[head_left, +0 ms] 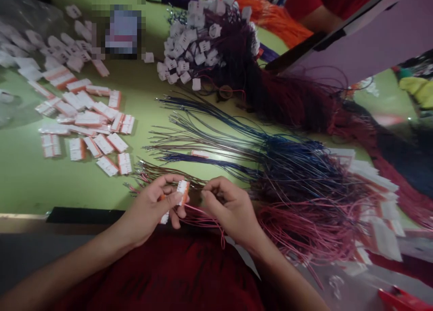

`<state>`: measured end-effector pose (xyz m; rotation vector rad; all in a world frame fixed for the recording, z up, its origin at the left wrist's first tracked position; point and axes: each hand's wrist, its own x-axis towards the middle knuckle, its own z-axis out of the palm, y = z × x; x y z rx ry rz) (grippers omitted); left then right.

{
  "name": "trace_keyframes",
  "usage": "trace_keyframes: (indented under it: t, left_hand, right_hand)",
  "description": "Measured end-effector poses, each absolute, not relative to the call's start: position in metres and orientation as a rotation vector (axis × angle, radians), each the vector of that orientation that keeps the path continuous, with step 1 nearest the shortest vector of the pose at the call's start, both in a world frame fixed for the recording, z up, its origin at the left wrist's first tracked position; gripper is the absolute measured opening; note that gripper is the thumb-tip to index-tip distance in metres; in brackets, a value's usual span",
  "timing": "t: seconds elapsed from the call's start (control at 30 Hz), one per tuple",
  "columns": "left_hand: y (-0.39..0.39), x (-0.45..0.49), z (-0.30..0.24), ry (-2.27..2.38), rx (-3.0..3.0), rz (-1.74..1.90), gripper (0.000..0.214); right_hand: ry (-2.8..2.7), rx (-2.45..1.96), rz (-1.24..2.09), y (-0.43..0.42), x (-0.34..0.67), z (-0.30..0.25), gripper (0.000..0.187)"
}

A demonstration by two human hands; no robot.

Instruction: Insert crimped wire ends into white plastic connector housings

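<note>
My left hand [154, 205] is closed on a white connector housing [183, 192] with an orange side, held between thumb and fingers. A second white-and-orange housing [164, 217] is partly hidden under the same palm. A pink wire [196, 209] runs from beside the held housing toward my right hand [230, 207]. The right fingers are pinched together just right of the housing, around what looks like the end of a thin dark wire; the fingertips hide most of it. Behind both hands, brown wires [169, 170] with metal tips lie on the green table [145, 99].
Loose white-and-orange housings [89, 119] are scattered at left. Blue and dark wires [291, 162] and pink wires [304, 229] spread at right. A heap of white connectors [189, 44] with dark red wires lies at the back. A purple panel [358, 40] slants at upper right, near another person's arm [320, 20].
</note>
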<state>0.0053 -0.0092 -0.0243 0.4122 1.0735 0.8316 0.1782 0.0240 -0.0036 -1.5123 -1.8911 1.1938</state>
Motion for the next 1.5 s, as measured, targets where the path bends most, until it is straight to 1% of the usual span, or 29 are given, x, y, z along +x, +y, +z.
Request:
trace_keyframes:
  t: [0.1, 0.23, 0.4, 0.83, 1.07, 1.27, 1.5]
  left_hand:
    - [-0.0068, 0.0042, -0.0258, 1.043, 0.400, 0.840, 0.037]
    - [-0.0063, 0.0043, -0.0269, 1.023, 0.372, 0.831, 0.041]
    - [-0.0085, 0.0052, -0.0258, 1.036, 0.351, 0.814, 0.039]
    - [-0.0103, 0.0082, -0.0258, 1.044, 0.378, 0.778, 0.039]
    - [-0.0083, 0.0053, -0.0281, 1.038, 0.375, 0.726, 0.040]
    - [-0.0083, 0.0051, -0.0275, 1.041, 0.387, 0.731, 0.041]
    - [-0.0116, 0.0067, -0.0232, 1.074, 0.454, 0.721, 0.043]
  right_hand:
    - [-1.973, -1.500, 1.087, 0.0248, 0.1871, -0.0116, 0.008]
    - [-2.063, -1.424, 0.937, 0.0255, 0.1864, -0.0089, 0.008]
    - [-2.162, -1.340, 0.824, 0.0273, 0.1869, -0.0066, 0.009]
    - [-2.315, -1.349, 0.790, 0.0230, 0.1846, -0.0089, 0.014]
    - [-2.521, -1.164, 0.641, 0.0224, 0.1832, -0.0154, 0.013]
    - [-2.285, -1.320, 0.851, 0.0249, 0.1834, -0.0153, 0.010]
    - [-2.282, -1.332, 0.889, 0.0197, 0.1829, -0.0160, 0.011]
